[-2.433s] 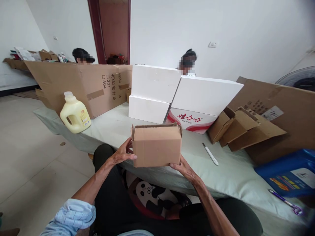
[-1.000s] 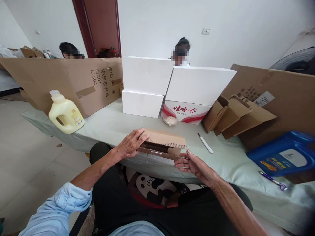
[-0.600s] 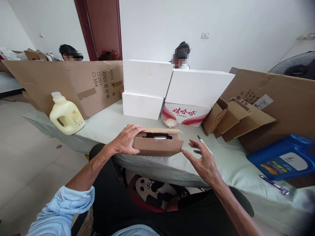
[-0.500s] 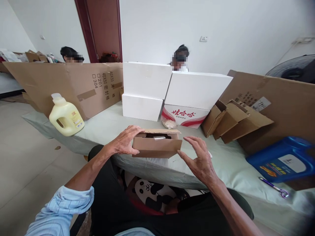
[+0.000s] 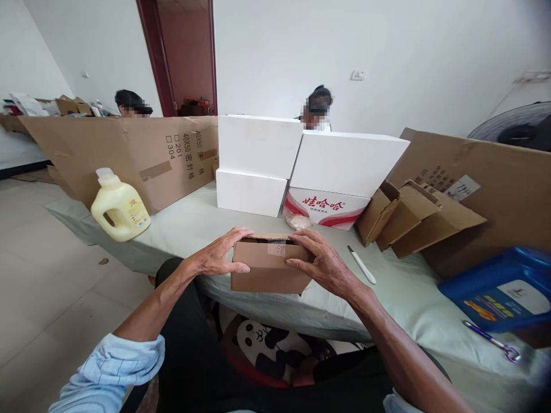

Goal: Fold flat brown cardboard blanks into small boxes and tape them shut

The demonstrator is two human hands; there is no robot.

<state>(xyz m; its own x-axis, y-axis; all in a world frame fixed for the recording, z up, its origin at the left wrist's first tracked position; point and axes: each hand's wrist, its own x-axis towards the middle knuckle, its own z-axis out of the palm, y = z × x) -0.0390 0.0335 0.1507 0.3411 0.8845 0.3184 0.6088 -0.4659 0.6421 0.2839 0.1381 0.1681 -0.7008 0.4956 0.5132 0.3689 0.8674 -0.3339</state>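
A small brown cardboard box (image 5: 260,269) sits at the near edge of the cloth-covered table, its front side towards me. My left hand (image 5: 218,253) grips its left end, thumb on the front face and fingers over the top edge. At the right end, my right hand (image 5: 321,261) holds it in the same manner. A strip of clear tape (image 5: 276,248) shows at the top of the front face. Between the top flap and the front wall runs a narrow dark gap; the contents are hidden. Right of my right hand lies a white-handled knife (image 5: 362,265).
Stacked white boxes (image 5: 258,146) stand behind, with a clear bundle (image 5: 298,222) before them. A yellow jug (image 5: 120,209) is left. On the right are folded cardboard boxes (image 5: 415,215), a blue jug (image 5: 501,289) and a purple-handled tool (image 5: 491,339). Two people sit beyond.
My right hand has come in from the right and taken hold of the box. The top flap is lower, and the box's front face is turned more towards me. The knife has come into sight.
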